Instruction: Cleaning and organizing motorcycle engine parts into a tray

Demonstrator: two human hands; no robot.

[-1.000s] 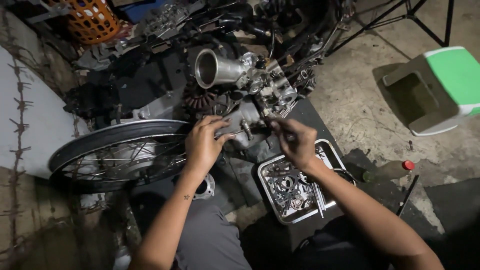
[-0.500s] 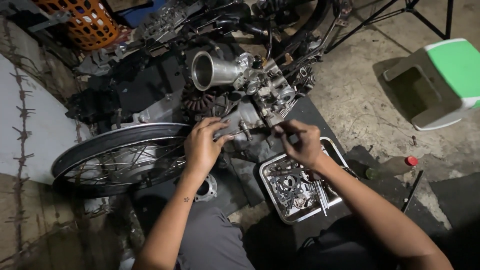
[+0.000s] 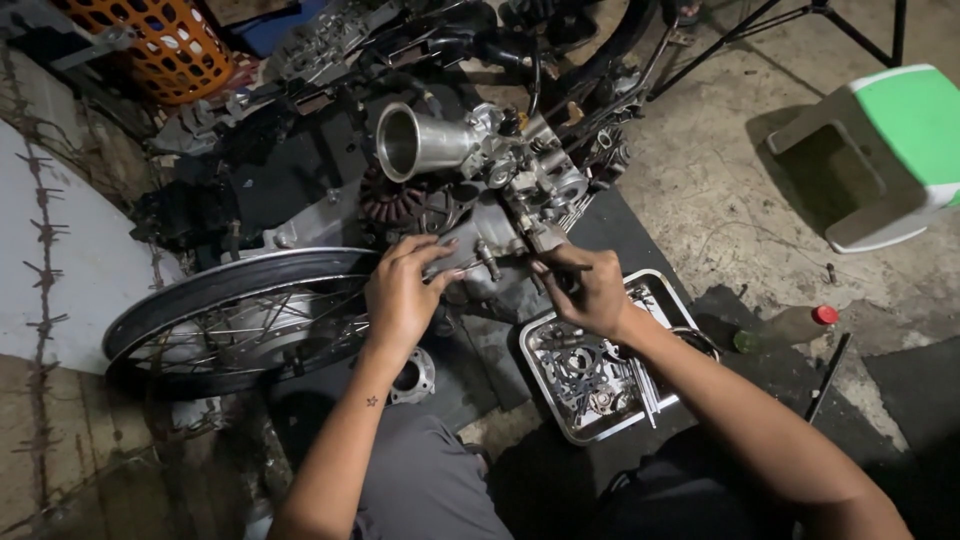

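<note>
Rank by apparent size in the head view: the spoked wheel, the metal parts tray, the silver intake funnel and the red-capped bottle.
1. spoked wheel
2. metal parts tray
3. silver intake funnel and red-capped bottle: look alike in size, and they sit at different distances, so unranked.

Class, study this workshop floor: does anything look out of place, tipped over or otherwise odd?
Yes. A green and white bin lies tipped on its side on the concrete, its opening showing. A bottle with a red cap also lies flat nearby. Meanwhile the left hand and right hand work at the stripped engine beside a metal parts tray.
</note>
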